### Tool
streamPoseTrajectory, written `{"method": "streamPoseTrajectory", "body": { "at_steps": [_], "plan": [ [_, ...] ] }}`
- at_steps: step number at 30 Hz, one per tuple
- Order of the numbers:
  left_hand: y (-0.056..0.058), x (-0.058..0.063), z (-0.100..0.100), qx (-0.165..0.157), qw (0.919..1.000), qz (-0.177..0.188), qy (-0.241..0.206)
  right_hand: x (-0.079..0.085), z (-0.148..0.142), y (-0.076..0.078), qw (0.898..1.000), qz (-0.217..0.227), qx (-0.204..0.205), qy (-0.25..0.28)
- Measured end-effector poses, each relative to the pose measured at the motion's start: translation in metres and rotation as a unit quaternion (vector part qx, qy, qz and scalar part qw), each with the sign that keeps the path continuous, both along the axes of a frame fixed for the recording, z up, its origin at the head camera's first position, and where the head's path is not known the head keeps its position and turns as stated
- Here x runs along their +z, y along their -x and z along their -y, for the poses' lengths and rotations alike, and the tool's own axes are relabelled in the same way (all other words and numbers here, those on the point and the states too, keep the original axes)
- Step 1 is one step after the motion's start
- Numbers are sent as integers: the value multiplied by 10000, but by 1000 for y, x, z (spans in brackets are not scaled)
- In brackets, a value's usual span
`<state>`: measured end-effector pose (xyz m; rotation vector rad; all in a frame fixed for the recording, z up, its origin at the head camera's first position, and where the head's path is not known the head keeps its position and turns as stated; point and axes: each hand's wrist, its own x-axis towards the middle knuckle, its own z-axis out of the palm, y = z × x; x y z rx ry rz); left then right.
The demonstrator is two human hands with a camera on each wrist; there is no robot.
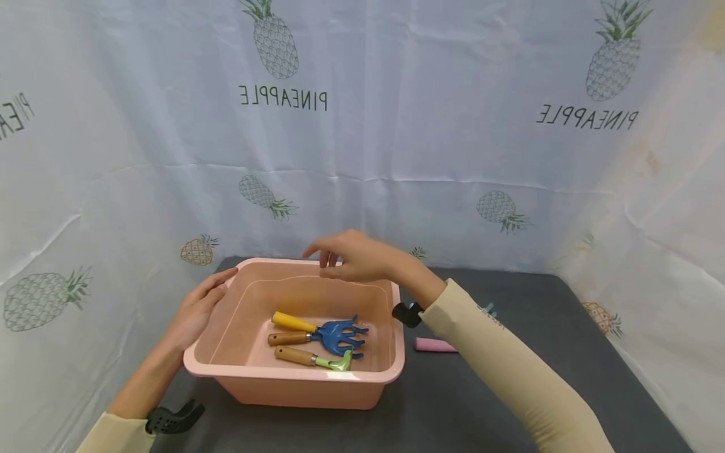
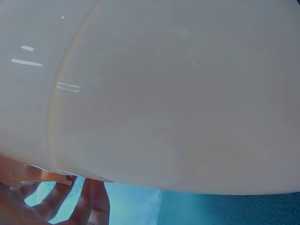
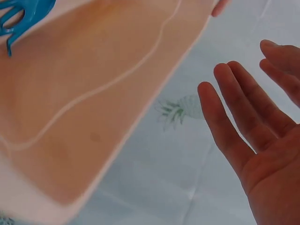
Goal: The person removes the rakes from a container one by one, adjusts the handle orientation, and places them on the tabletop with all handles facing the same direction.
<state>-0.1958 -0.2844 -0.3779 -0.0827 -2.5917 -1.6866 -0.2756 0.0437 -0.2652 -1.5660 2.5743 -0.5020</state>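
A pink plastic basin [image 1: 300,395] stands on the dark table. My left hand [image 1: 197,311] grips its left rim; in the left wrist view, fingers [image 2: 82,204] show along the outer side of the rim. My right hand [image 1: 357,257] is raised over the basin's far rim, holding nothing, its fingers apart in the right wrist view. Inside the basin lie a blue hand rake with a yellow handle [image 1: 293,321], a wooden-handled tool [image 1: 287,338] whose head is mostly hidden under the rake, and a small green-headed garden tool [image 1: 334,363] with a wooden handle.
Right of the basin, a pink handle [image 1: 433,345] lies on the table [image 1: 453,402], partly hidden by my right sleeve. Light-blue prongs [image 1: 488,309] show behind the sleeve. A pineapple-print cloth [image 1: 396,138] hangs around the table's back and sides.
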Motion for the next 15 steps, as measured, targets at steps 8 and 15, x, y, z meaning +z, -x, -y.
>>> {"method": "streamPoseTrajectory", "body": {
  "at_steps": [8,15],
  "plan": [
    [0,-2,1,41,10000,-70,56,-30,38,12,9944,1007,-91,-296],
    [0,0,1,39,10000,52,-28,-53,57,23,9698,2392,-422,-222]
  ]
}}
